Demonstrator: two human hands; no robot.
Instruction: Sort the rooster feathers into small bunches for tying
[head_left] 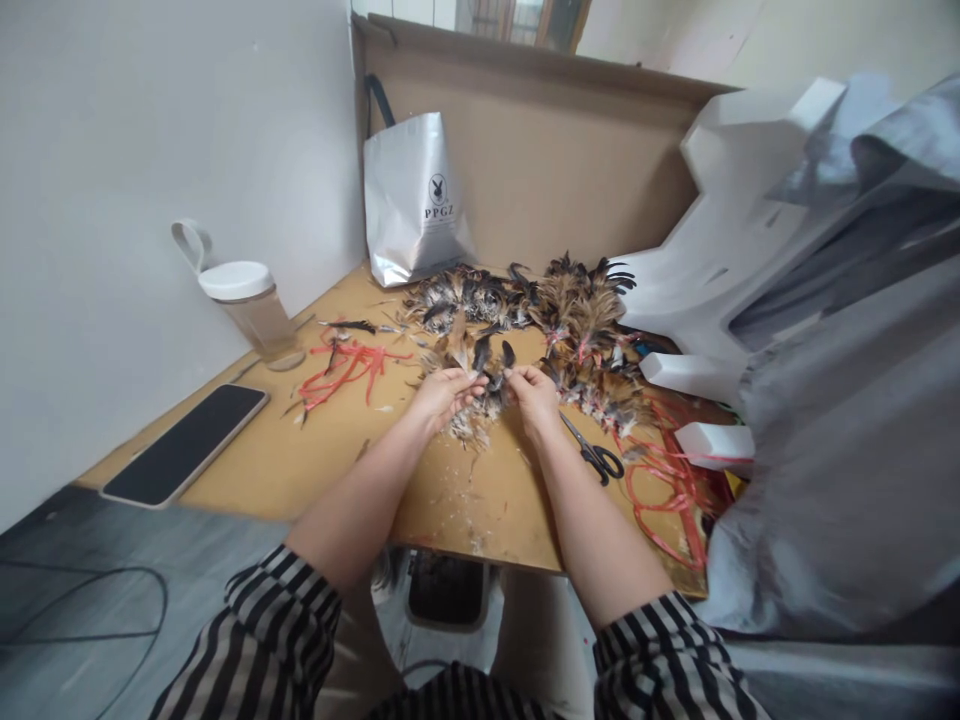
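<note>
While our L hand (444, 398) pinches feathers (481, 354) and our R hand (534, 396) a dark feather (508, 354) above the bench (262, 460), we judge this step fine handling, the next move needing light fingertip ctrl.

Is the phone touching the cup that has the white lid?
Apart. The head view shows a strip of tabletop between the far end of the phone and the base of the cup.

We are seeing a smooth tan worktop (285, 465), a shiny silvery bag (409, 190), glossy red plastic ribbon (351, 370), and a dark, glassy phone (185, 445). We are noticing soft, ragged feathers (577, 300) and matt striped cloth sleeves (281, 635).
</note>
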